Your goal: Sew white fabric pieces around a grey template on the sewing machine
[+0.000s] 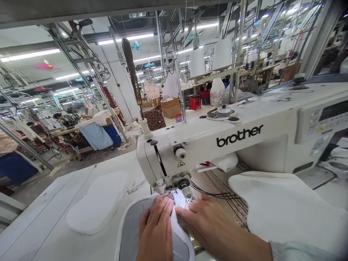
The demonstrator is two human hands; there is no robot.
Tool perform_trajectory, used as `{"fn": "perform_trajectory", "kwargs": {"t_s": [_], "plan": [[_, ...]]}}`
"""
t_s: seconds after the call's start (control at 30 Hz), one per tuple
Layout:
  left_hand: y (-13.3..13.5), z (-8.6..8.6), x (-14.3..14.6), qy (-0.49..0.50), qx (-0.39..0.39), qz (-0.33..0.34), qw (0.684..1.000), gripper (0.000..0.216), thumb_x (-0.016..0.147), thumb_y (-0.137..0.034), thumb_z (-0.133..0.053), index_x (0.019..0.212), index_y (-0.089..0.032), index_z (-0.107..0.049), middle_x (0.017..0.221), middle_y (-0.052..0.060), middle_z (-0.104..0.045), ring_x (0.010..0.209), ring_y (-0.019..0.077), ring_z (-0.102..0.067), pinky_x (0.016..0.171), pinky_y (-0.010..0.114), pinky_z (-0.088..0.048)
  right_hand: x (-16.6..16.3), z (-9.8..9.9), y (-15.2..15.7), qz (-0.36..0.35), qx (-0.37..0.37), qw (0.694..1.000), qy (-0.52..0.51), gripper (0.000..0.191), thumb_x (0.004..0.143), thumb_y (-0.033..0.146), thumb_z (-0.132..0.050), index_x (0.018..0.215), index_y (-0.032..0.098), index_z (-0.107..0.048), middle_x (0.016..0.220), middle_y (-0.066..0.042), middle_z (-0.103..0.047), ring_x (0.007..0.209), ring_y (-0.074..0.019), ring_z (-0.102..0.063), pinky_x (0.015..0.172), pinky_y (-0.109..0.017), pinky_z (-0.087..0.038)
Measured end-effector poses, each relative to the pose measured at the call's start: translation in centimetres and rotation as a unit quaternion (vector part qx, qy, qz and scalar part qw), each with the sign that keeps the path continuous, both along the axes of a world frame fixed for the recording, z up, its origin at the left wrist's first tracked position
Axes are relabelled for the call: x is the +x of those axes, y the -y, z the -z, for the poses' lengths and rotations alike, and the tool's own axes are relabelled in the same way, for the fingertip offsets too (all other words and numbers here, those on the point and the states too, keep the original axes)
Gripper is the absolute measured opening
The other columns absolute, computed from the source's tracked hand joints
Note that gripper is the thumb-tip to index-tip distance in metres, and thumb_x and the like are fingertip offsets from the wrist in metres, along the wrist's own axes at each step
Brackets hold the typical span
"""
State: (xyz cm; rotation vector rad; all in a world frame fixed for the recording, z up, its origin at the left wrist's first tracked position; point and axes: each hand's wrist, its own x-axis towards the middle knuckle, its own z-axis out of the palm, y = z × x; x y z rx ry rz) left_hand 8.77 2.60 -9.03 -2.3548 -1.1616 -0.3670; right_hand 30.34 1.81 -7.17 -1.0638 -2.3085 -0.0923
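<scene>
A grey fabric piece with a white border (129,224) lies on the machine bed, its upper edge by the presser foot (172,197). My left hand (157,228) rests on it palm down, fingers stretched out and tips close to the foot. On the other side of the needle area, my right hand (206,219) is closed, its thumb against the white border and the other fingers curled; part of its grip is hidden. Above both hands is the head of a white Brother sewing machine (160,159). Light from the machine falls on the stitching spot.
A white rounded padded piece (99,203) lies left on the table. More white fabric (288,203) sits at the right, under the machine arm. Dark threads (228,197) trail across the bed. Behind are thread cones (197,61), a red stool (194,102) and other workstations.
</scene>
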Motion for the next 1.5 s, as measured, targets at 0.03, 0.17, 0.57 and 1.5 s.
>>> {"fn": "perform_trajectory", "kwargs": {"t_s": [0.03, 0.17, 0.57, 1.5], "plan": [[0.0, -0.2, -0.1, 0.003, -0.004, 0.002, 1.0, 0.045, 0.092, -0.012, -0.039, 0.132, -0.023, -0.054, 0.138, 0.0, -0.059, 0.124, 0.0212, -0.059, 0.083, 0.036, -0.059, 0.1, -0.1, 0.0, -0.002, -0.004, 1.0, 0.003, 0.018, 0.088, 0.009, -0.048, 0.093, 0.023, -0.057, 0.067, 0.004, -0.057, 0.056, -0.0153, -0.046, 0.061, -0.032, -0.024], [-0.4, -2.5, -0.6, 0.017, -0.048, 0.06, 0.997, 0.038, 0.096, -0.019, -0.04, 0.131, -0.022, -0.053, 0.136, 0.001, -0.062, 0.124, 0.0181, -0.059, 0.085, 0.031, -0.058, 0.5, -1.3, 0.4, -0.037, -0.036, 0.998, 0.021, 0.019, 0.098, 0.018, -0.042, 0.099, 0.022, -0.06, 0.07, 0.002, -0.06, 0.061, -0.0159, -0.051, 0.069, -0.033, -0.03], [1.0, -1.6, 1.0, 0.095, -0.006, 0.004, 0.995, 0.033, 0.094, -0.023, -0.043, 0.122, -0.026, -0.06, 0.126, 0.0, -0.068, 0.112, 0.017, -0.065, 0.082, 0.032, -0.05, 1.3, -3.3, 0.5, -0.083, -0.146, 0.985, 0.05, 0.027, 0.099, 0.034, -0.048, 0.079, 0.022, -0.061, 0.073, 0.002, -0.06, 0.067, -0.014, -0.053, 0.074, -0.032, -0.033], [2.3, -0.6, 2.6, 0.099, -0.001, -0.072, 0.992, 0.04, 0.096, -0.025, -0.034, 0.124, -0.018, -0.062, 0.135, 0.004, -0.062, 0.121, 0.0235, -0.06, 0.088, 0.043, -0.05, 2.6, -3.4, -0.4, -0.099, -0.193, 0.976, 0.008, 0.023, 0.101, 0.028, -0.046, 0.093, 0.024, -0.068, 0.08, 0.002, -0.064, 0.077, -0.0146, -0.06, 0.082, -0.033, -0.035]]}}
